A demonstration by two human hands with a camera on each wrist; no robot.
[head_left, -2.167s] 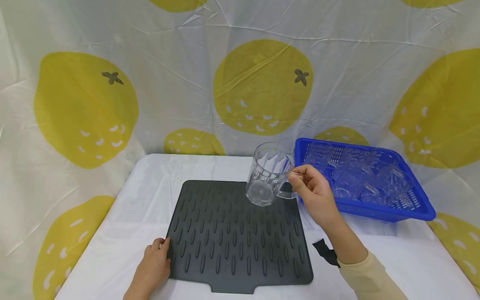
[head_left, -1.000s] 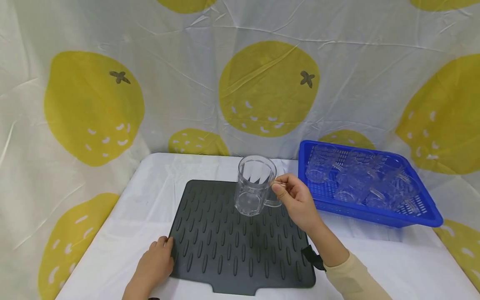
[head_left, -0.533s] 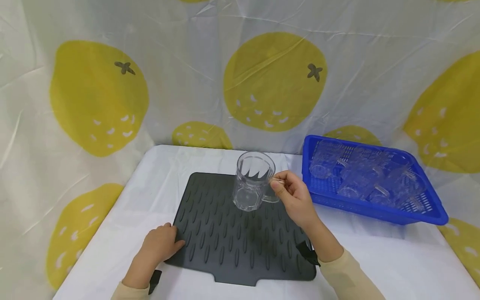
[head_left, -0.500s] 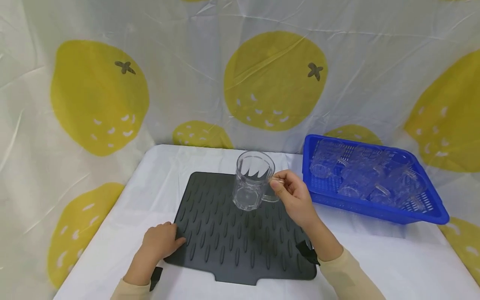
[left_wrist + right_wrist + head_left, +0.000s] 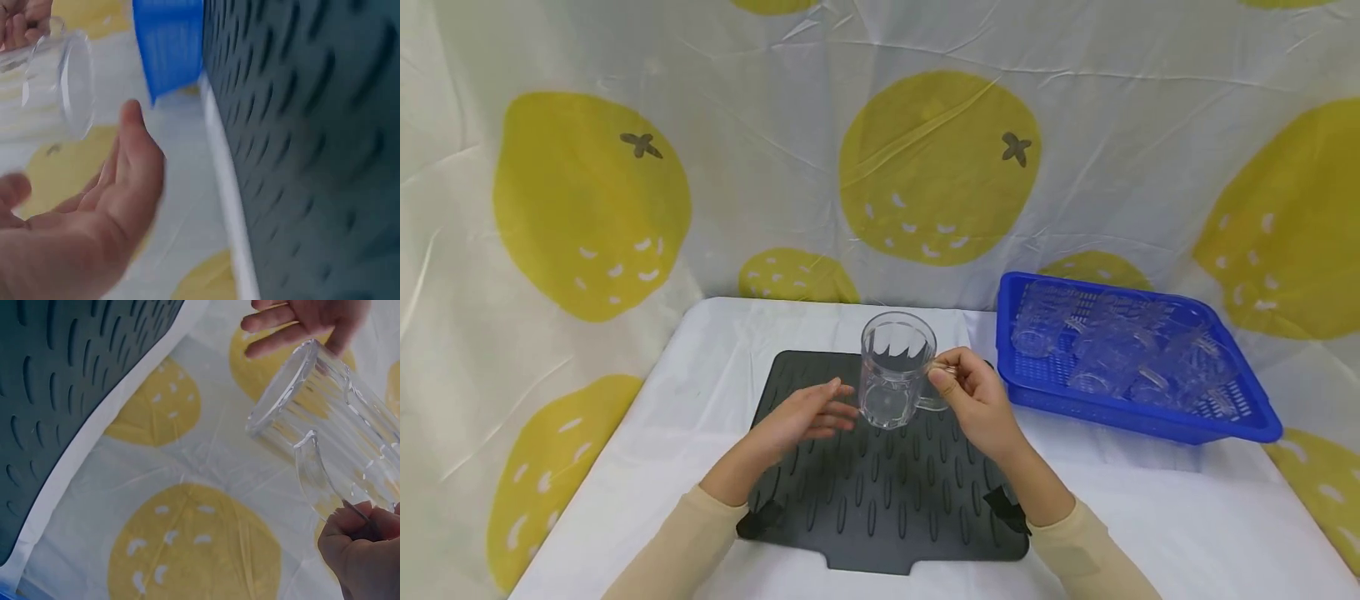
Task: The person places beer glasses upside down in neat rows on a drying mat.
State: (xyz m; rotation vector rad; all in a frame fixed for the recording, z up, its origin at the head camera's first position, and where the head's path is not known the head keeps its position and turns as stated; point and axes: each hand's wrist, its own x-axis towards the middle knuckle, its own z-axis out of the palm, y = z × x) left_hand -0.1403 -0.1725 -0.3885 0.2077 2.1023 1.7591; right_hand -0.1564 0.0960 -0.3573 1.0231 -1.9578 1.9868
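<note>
The right hand [image 5: 973, 400] pinches the handle of the clear glass mug [image 5: 895, 371], holding it above the far edge of the drying mat [image 5: 880, 500]. The left hand [image 5: 805, 417], fingers spread, is just beside it; next, a steady lowering seems needed.

Left wrist view. The left hand [image 5: 94, 212], fingers straight and relaxed, lies open in the lower left, just beside the clear glass mug [image 5: 53, 87], which is seen on its side at upper left. The dark ribbed mat [image 5: 306, 144] fills the right half, edged by the white table [image 5: 194, 187]. The blue basket [image 5: 169, 44] appears at top centre.
</note>
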